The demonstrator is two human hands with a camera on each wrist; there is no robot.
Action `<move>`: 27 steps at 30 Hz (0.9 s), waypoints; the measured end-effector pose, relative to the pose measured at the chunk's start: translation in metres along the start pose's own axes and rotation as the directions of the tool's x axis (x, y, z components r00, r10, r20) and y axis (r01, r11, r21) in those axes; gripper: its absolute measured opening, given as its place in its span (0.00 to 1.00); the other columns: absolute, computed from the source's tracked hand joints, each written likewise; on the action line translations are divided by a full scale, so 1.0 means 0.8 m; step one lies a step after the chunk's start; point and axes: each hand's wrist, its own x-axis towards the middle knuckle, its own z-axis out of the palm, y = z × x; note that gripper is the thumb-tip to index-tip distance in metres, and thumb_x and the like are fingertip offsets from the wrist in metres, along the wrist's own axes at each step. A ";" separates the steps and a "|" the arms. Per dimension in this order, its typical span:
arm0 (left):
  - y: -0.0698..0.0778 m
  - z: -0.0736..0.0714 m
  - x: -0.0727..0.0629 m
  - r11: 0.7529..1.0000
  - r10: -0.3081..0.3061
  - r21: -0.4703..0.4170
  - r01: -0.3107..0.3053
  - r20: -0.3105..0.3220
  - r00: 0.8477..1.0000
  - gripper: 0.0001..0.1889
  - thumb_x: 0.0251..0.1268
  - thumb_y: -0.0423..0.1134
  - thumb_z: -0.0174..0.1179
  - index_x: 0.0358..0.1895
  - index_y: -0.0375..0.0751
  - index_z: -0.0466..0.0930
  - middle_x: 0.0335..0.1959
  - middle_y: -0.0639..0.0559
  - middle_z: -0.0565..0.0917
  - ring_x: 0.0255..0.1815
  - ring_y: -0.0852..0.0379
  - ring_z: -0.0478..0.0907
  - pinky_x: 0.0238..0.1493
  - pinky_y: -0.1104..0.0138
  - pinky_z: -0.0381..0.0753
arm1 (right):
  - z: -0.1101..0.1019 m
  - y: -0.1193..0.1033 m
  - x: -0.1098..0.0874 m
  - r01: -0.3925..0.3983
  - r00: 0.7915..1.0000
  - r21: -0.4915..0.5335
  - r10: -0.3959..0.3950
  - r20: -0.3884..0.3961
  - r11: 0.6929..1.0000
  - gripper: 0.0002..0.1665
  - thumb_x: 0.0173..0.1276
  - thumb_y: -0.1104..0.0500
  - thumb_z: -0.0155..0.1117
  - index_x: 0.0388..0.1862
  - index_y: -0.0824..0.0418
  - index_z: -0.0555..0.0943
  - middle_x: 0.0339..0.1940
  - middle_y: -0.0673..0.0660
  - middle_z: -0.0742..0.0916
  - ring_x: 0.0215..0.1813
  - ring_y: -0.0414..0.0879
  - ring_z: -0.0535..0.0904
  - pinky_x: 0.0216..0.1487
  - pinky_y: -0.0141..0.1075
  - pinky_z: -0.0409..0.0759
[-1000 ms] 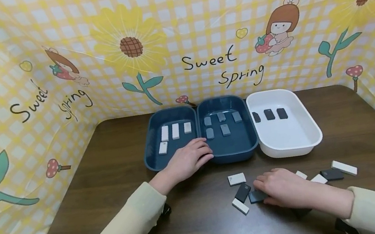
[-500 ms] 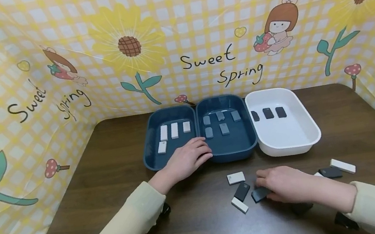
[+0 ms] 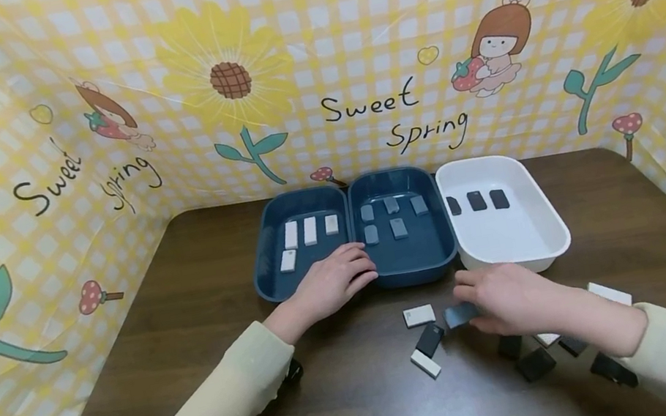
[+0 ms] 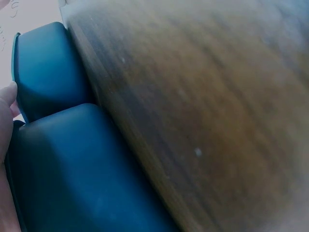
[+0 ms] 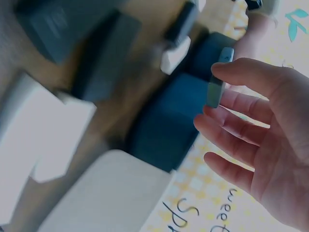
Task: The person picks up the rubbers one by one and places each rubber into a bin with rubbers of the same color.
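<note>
My right hand (image 3: 512, 295) pinches a small blue-grey block (image 3: 458, 315) between thumb and fingers, above the table in front of the trays. In the right wrist view this block (image 5: 216, 89) stands between the thumb and fingertips, the lower fingers loosely spread. My left hand (image 3: 336, 283) rests with relaxed fingers over the front rims where the left blue tray (image 3: 268, 288) and the middle blue tray (image 3: 415, 275) meet. Several white blocks lie in the left tray, several blue-grey blocks in the middle one. The white tray (image 3: 528, 237) holds 3 black blocks.
Left of my right hand lie a white block (image 3: 419, 315), a black block (image 3: 430, 340) and a narrow white block (image 3: 426, 364). Several more black and white blocks, including a black one (image 3: 537, 364), lie under and beside the right forearm. A patterned cloth (image 3: 345, 49) stands behind the trays.
My right hand has lifted the blue-grey block off the table and moved it toward the trays, uncovering black blocks beneath the forearm. The left hand has stayed in place.
</note>
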 end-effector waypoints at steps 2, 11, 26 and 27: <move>0.000 0.001 0.000 1.000 0.001 0.002 -0.001 -0.001 1.000 0.12 0.73 0.49 0.54 0.48 0.52 0.85 0.51 0.57 0.81 0.65 0.57 0.67 0.60 0.62 0.72 | -0.007 0.004 0.003 -0.016 1.000 -0.001 0.016 -0.021 1.000 0.15 0.52 0.56 0.78 0.37 0.56 0.82 0.29 0.45 0.77 0.25 0.36 0.70 0.28 0.30 0.74; -0.001 0.002 0.001 1.000 -0.002 0.002 0.002 -0.005 1.000 0.12 0.73 0.50 0.54 0.48 0.52 0.85 0.51 0.58 0.81 0.65 0.57 0.67 0.60 0.62 0.72 | -0.035 0.029 0.022 -0.114 0.988 -0.034 0.109 -0.112 0.993 0.15 0.53 0.56 0.76 0.37 0.57 0.82 0.31 0.48 0.80 0.28 0.39 0.73 0.29 0.32 0.75; 0.000 0.000 0.000 1.000 -0.002 -0.013 0.002 0.001 1.000 0.13 0.73 0.50 0.54 0.48 0.52 0.85 0.51 0.58 0.81 0.65 0.57 0.67 0.61 0.62 0.71 | -0.037 0.078 0.091 -0.245 0.969 -0.090 0.247 0.008 0.965 0.13 0.58 0.55 0.73 0.35 0.60 0.80 0.25 0.50 0.77 0.25 0.43 0.72 0.25 0.35 0.73; 0.000 0.000 0.000 1.000 -0.002 -0.012 0.002 0.001 1.000 0.13 0.73 0.50 0.54 0.48 0.52 0.85 0.51 0.58 0.81 0.65 0.57 0.67 0.61 0.62 0.71 | -0.036 0.082 0.096 -0.252 0.967 -0.096 0.256 0.021 0.963 0.12 0.58 0.55 0.73 0.35 0.60 0.80 0.25 0.50 0.77 0.26 0.44 0.72 0.26 0.35 0.73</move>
